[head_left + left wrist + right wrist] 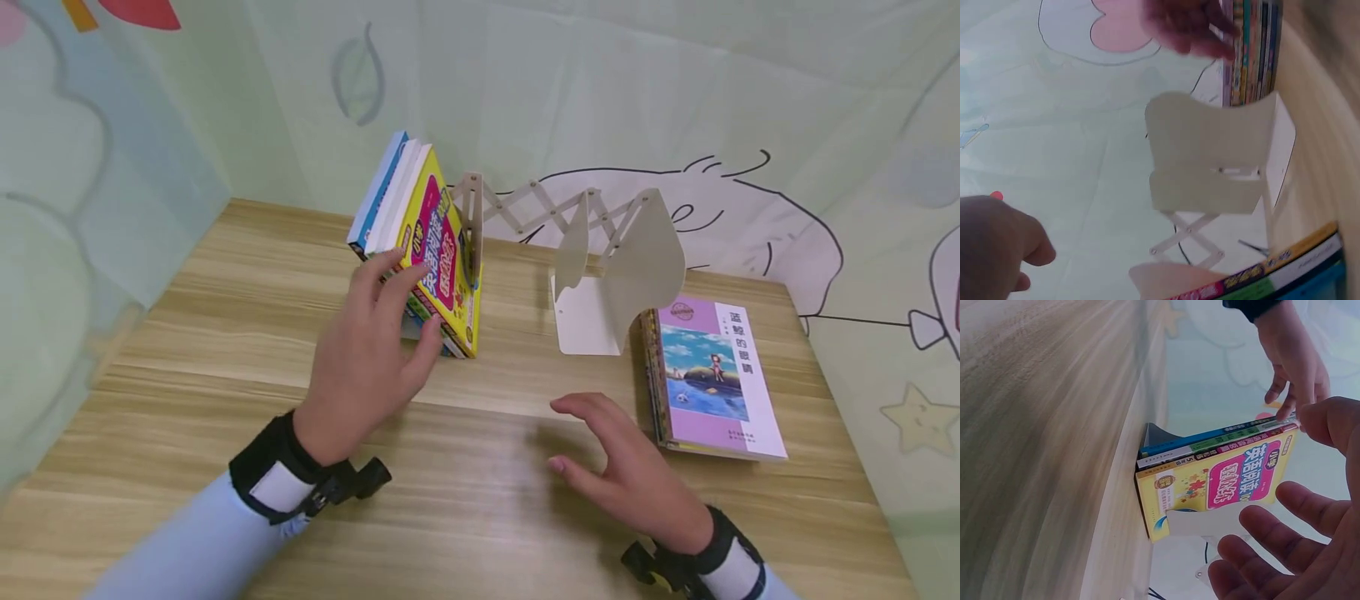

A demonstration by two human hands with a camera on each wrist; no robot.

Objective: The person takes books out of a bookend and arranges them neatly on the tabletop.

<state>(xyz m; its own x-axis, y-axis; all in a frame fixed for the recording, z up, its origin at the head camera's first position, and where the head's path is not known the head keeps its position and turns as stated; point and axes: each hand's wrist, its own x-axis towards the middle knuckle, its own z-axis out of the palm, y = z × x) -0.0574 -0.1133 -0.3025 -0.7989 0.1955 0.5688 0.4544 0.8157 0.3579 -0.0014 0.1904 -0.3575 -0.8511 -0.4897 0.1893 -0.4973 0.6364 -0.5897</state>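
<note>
A few books, a yellow one [450, 267] outermost, lean to one side in the left part of a white expandable bookend [645, 258]. Over their near edges is my left hand [363, 358], its fingers loosely bent. The right wrist view shows that hand's fingertips [1286, 411] at the books' upper edge; whether they press on it I cannot tell. My right hand [633, 467] hovers above the table, holding nothing, thumb and fingers spread apart. Nearest to it lies a stack of books with a purple-and-white cover [708, 375] on top.
The bookend's scissor lattice [536, 204] stretches along the back, near a printed curtain [600, 92]. Two upright plates stand at its right part, beside the flat base [588, 321]. All of this rests on a wood-grain table [465, 517].
</note>
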